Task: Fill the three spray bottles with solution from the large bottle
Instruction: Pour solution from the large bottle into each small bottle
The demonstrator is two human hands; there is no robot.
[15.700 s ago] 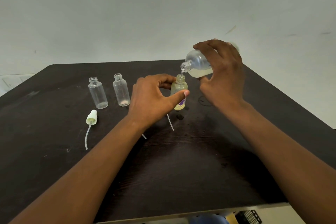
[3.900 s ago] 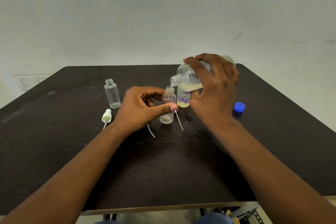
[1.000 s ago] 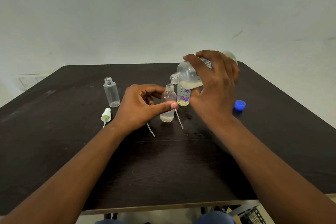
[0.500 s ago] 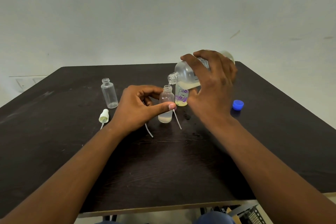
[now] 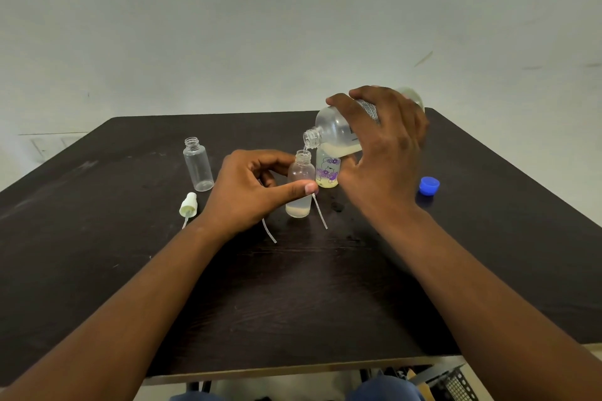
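Note:
My right hand (image 5: 384,153) grips the large clear bottle (image 5: 335,133), tipped on its side with its open neck pointing left and down. A thin stream runs from that neck into a small clear spray bottle (image 5: 300,172), which stands upright with pale liquid in its lower part. My left hand (image 5: 250,192) holds this small bottle between thumb and fingers. Right behind it stands a second small bottle (image 5: 327,172) with purple flower print, full of yellowish liquid. A third small bottle (image 5: 198,164) stands with nothing in it at the left.
The dark table (image 5: 97,270) ends in a pale front edge near me. A white spray head (image 5: 188,205) with its tube lies left of my left hand. Two thin dip tubes (image 5: 321,213) lie by the held bottle. A blue cap (image 5: 429,185) rests at the right.
The liquid level in the small bottle under the stream has risen a little. Both hands keep their grips and stay almost in place.

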